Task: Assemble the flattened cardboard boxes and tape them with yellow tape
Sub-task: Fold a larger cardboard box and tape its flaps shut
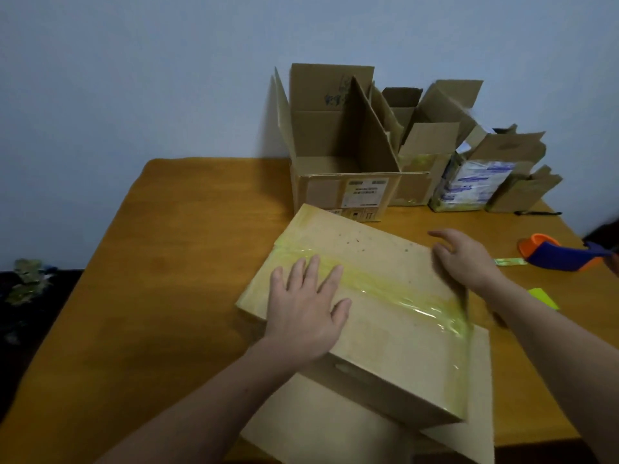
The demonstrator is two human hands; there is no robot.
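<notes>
Pressing: the left hand [304, 306] lies flat, palm down, fingers straight and spread, on top of the closed box [385, 346], its fingertips on the yellow tape [395, 293].
Right hand [465, 256]: palm down at the box's far right edge, fingers loose and grasping nothing.
Box: lies at the middle of the desk [167, 262], turned at an angle, its near part resting on a flat sheet of cardboard [328, 423].
Tape: one glossy strip runs along the top seam and folds down over the right edge.
Tape dispenser [562, 256]: orange and blue, on the desk well to the right of the box.
Back of desk: a large open box [335, 182] with flaps up, smaller open boxes [485, 182] beside it against the wall.
Tape scrap [542, 298]: yellow, beside the right forearm.
</notes>
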